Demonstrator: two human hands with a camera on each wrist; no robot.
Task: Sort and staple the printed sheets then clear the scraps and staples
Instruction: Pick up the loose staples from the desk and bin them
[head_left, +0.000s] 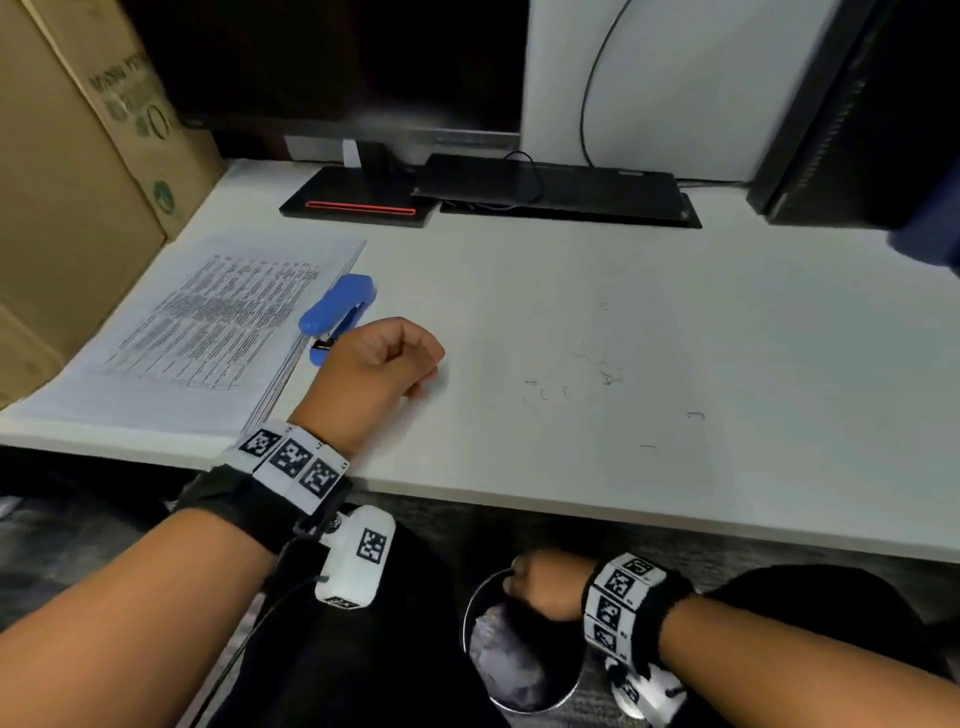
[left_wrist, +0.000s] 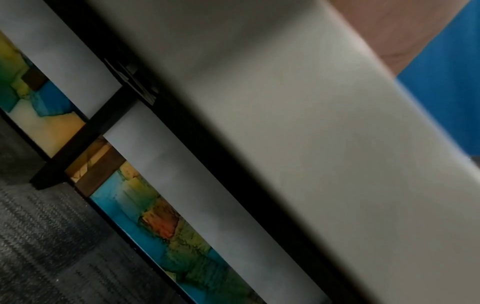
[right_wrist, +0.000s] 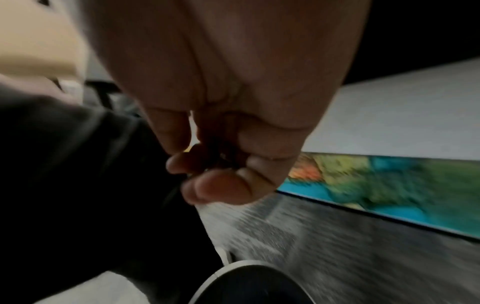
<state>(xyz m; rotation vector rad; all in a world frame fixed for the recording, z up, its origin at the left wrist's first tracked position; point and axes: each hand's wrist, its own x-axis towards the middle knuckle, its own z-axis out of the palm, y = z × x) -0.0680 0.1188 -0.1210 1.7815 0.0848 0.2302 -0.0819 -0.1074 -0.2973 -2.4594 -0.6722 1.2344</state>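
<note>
A pale grey desk fills the head view; at 12 o'clock stand a dark monitor on a black base with a red stripe and a flat black keyboard; cardboard boxes rise at 9 to 10 o'clock, a black tower at 2 o'clock; grey carpet lies below the desk edge. The printed sheets lie stacked at 9 o'clock, a blue stapler just beside their right edge; loose staples are scattered at 3 o'clock of centre. The left hand rests on the desk as a loose fist against the stapler's near end, holding nothing visible. The right hand hangs below the desk at 5 o'clock over a round bin, fingertips bunched together; whether they pinch anything I cannot tell.
</note>
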